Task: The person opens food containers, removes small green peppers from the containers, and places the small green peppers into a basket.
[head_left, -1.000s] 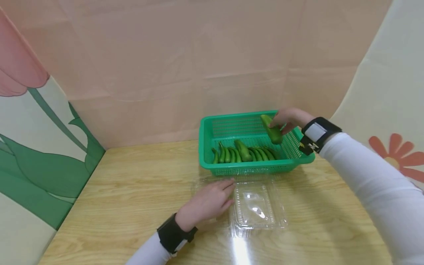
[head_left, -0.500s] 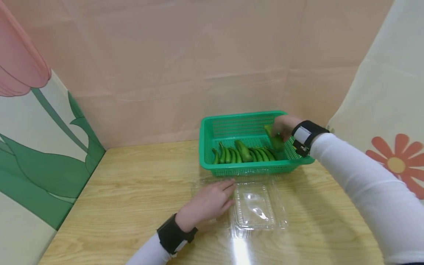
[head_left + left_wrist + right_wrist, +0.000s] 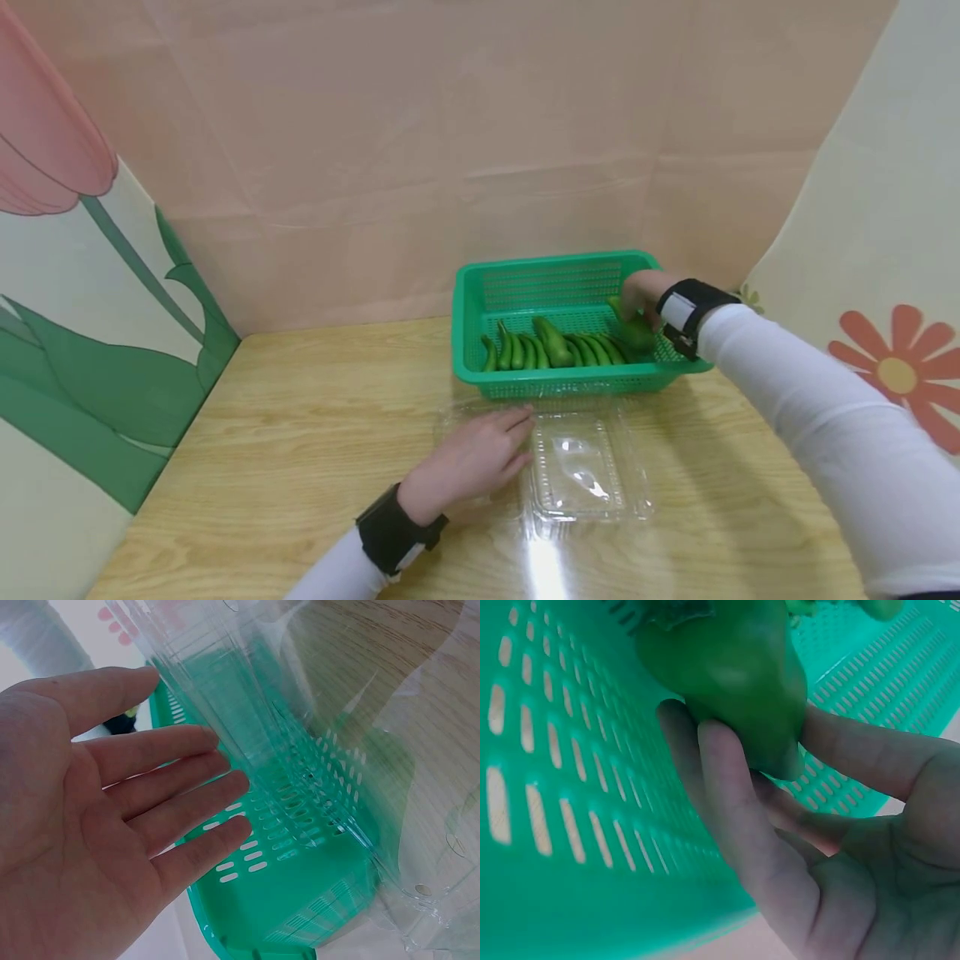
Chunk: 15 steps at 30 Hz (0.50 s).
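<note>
In the head view my right hand [image 3: 647, 292] is down inside the right end of a green plastic basket [image 3: 480, 377]. It grips a large, glossy green pepper [image 3: 735, 679], and the right wrist view shows thumb and fingers on either side of its narrower end. My left hand [image 3: 474, 458] lies over the left part of a clear plastic clamshell box [image 3: 576, 467], which is spread open in front of the basket. Its fingers are straight and apart in the left wrist view, beside the transparent plastic.
A row of slim green peppers [image 3: 517, 352] lies along the basket's near side, with a thicker green one [image 3: 552, 343] among them. The wooden table [image 3: 315, 433] meets a pink backdrop [image 3: 375, 167] behind the basket. Printed flower panels stand at both sides.
My right hand has lowered the green pepper from above the basket's back into its right end, near the row. The left hand and the clear box have stayed put.
</note>
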### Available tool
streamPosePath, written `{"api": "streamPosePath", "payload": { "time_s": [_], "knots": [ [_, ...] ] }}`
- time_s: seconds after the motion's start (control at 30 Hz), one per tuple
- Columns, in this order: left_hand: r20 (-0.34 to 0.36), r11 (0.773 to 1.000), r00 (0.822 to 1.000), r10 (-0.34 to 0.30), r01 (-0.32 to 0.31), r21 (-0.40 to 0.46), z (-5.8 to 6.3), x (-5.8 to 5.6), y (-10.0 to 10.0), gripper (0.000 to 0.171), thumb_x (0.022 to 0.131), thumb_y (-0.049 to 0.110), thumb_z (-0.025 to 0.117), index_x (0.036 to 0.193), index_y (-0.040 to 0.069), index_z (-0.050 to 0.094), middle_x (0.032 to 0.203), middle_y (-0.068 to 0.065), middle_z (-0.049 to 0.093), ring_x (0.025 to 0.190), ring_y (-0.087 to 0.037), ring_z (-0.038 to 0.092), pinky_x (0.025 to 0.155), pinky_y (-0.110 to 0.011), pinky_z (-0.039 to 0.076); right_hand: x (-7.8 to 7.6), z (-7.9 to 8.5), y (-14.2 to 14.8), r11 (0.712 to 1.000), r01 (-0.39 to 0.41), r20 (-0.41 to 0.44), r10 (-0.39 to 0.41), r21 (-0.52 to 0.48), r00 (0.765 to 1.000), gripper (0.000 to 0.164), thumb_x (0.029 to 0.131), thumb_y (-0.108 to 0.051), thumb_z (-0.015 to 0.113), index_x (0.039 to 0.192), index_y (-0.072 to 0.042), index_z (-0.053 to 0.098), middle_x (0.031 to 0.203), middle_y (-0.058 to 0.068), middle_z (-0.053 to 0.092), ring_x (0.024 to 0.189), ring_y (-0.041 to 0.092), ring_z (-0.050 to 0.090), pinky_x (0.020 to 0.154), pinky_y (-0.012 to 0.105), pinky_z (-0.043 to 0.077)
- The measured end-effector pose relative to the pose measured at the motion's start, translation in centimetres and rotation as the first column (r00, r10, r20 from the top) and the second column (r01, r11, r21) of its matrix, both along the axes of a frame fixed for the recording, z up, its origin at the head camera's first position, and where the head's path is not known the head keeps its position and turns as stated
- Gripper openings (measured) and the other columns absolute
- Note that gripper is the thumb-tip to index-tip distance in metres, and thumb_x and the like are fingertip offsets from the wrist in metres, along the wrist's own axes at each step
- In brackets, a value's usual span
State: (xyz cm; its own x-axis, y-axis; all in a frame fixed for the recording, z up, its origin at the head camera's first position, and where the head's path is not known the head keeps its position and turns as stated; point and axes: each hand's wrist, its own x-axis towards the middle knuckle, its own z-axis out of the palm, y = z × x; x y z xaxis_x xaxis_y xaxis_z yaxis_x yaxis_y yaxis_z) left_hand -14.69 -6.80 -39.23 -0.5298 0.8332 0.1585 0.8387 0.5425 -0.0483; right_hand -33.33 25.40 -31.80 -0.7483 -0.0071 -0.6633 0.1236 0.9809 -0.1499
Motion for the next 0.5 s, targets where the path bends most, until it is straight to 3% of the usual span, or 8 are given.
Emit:
{"api": "streamPosePath", "payload": {
  "time_s": [0.17, 0.37, 0.5],
  "knots": [
    [-0.006, 1.000, 1.000, -0.001, 0.001, -0.001, 0.0, -0.1, 0.0, 0.050, 0.095, 0.036, 0.054, 0.133, 0.005, 0.052, 0.141, -0.011, 0.050, 0.127, -0.020, 0.051, 0.106, -0.031, 0.044, -0.1, -0.2, 0.4, 0.998, -0.053, -0.014, 0.054, 0.035, 0.998, 0.031, 0.095, -0.016, 0.052, 0.103, 0.012, 0.062, 0.070, 0.015, 0.064, 0.052, 0.014, 0.060, 0.056, 0.025, 0.056],
    [-0.005, 1.000, 1.000, -0.005, 0.005, -0.002, -0.2, -0.1, 0.1, 0.050, 0.095, 0.036, 0.055, 0.133, 0.005, 0.052, 0.141, -0.011, 0.050, 0.127, -0.020, 0.051, 0.107, -0.032, 0.044, -0.8, -1.1, 0.5, 0.991, -0.086, 0.005, 0.086, 0.099, 0.996, 0.037, 0.095, -0.016, 0.052, 0.113, 0.016, 0.056, 0.100, 0.031, 0.056, 0.062, 0.020, 0.066, 0.062, 0.028, 0.059],
    [-0.003, 1.000, 1.000, -0.003, 0.003, -0.001, -0.2, -0.1, 0.1, 0.050, 0.095, 0.036, 0.054, 0.133, 0.005, 0.052, 0.141, -0.011, 0.050, 0.127, -0.020, 0.051, 0.107, -0.032, 0.044, -0.9, -1.6, 0.5, 0.992, -0.051, -0.013, 0.053, 0.116, 0.999, 0.040, 0.095, -0.016, 0.054, 0.117, 0.017, 0.053, 0.098, 0.030, 0.059, 0.062, 0.020, 0.066, 0.062, 0.028, 0.059]
  ]
}}
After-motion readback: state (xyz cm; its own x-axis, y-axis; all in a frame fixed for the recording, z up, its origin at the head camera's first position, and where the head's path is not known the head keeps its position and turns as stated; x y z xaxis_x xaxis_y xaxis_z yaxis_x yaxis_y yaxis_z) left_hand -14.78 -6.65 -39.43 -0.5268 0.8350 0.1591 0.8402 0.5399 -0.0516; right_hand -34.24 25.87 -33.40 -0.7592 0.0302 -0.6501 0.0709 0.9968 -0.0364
